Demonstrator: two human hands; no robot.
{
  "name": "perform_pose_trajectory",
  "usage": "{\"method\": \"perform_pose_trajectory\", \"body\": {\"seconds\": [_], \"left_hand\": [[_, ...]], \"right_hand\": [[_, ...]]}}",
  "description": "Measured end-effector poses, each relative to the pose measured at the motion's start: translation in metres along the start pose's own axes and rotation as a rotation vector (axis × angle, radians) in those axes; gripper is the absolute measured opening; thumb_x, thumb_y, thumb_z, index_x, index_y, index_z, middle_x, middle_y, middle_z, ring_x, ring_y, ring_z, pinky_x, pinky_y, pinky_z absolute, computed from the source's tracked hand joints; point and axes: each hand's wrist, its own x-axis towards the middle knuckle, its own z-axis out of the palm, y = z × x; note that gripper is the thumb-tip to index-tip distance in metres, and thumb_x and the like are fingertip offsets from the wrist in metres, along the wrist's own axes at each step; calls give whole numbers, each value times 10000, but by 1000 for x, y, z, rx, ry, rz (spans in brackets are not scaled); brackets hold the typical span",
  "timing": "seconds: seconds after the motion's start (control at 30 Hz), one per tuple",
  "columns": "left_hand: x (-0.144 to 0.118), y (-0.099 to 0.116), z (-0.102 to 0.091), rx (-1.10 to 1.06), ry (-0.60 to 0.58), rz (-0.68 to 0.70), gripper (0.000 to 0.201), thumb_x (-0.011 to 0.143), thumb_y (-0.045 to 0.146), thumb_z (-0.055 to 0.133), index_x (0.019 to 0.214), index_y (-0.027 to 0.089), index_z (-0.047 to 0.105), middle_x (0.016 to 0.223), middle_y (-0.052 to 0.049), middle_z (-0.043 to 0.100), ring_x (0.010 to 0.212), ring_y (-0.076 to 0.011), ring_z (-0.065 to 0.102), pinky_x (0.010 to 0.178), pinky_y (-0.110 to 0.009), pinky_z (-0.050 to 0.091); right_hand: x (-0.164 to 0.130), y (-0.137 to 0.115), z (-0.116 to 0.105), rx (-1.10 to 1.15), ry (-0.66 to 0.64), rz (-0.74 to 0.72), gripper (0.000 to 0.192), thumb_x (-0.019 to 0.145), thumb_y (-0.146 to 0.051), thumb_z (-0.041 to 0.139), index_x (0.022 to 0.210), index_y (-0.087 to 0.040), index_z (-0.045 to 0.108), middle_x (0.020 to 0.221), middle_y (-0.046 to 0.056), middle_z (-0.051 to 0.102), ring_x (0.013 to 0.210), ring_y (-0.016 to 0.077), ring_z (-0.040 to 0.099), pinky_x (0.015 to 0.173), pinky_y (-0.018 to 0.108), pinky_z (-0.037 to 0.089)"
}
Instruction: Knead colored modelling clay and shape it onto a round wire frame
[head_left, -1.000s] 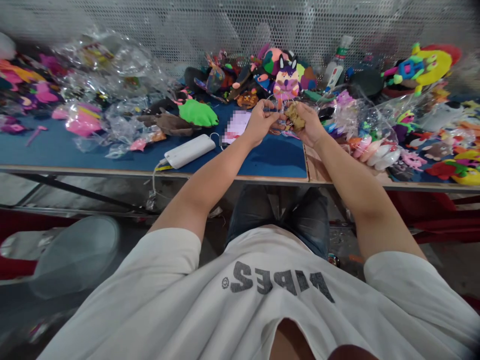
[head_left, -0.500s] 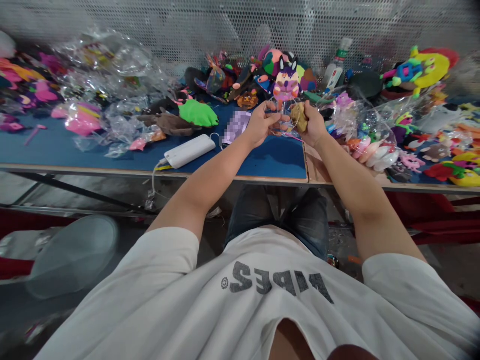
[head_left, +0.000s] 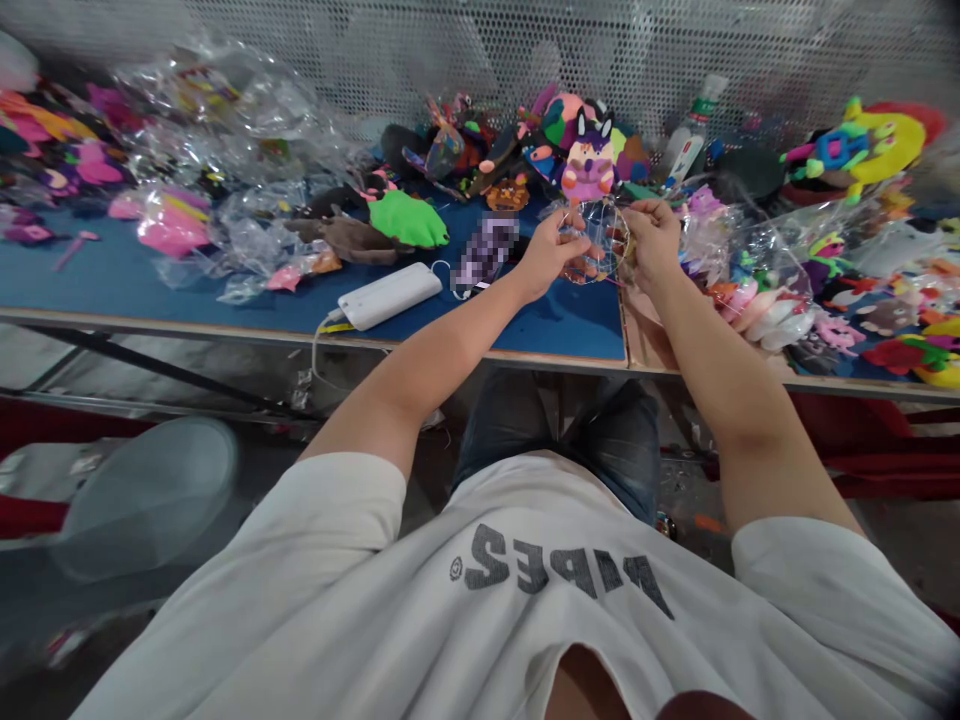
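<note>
Clear bag: a small transparent plastic bag (head_left: 598,240) is held up between the two hands, above the far edge of the blue mat, at about 12 o'clock from the person's body. Something brownish and orange shows through it; what it is cannot be told.
Left hand: the left hand (head_left: 551,262) pinches the bag's left edge with thumb and fingertips, fingers narrow and curled, at 9 o'clock of the bag.
Right hand: the right hand (head_left: 654,240) grips the bag's right edge, fingers closed on the plastic, at 3 o'clock of the bag. Whether it also hides something in the palm cannot be told.
Purple-eared toy: a plush figure with dark ears and a pink body (head_left: 589,165) stands just behind the bag, at 12 o'clock of it.
Blue mat: the blue table cover (head_left: 225,300) runs under the hands and away toward 9 o'clock.
Blurred card: a small pixelated patch (head_left: 486,252) lies on the mat at 9 o'clock of the left hand, near it.
White power bank: a white oblong block (head_left: 390,295) with a cable lies at 8 o'clock of the card, close to the table's near edge.
Green toy: a bright green soft piece (head_left: 409,220) lies at 10 o'clock of the power bank.
Bagged toys: a heap of wrapped toys (head_left: 757,290) lies at 3 o'clock of the right hand, just beside it.
Yellow toy: a yellow and blue plush (head_left: 877,150) sits at 2 o'clock, well apart.
Plastic wrappers: loose clear wrappers (head_left: 225,130) pile at 10 o'clock, far left.
Mesh wall: a perforated metal sheet (head_left: 450,50) backs the table.
</note>
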Motion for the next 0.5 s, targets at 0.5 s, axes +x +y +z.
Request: {"method": "perform_pose_trajectory", "body": {"seconds": [0.5], "left_hand": [[-56, 32, 4, -77, -188, -159, 366, 1027, 377, 758, 1235, 233, 493, 978, -82, 819, 747, -256, 819, 708, -398, 666]], "right_hand": [[-34, -15, 26, -25, 150, 115, 362, 868, -508, 799, 660, -247, 657, 498, -12, 576, 467, 133, 441, 438, 342, 256]]}}
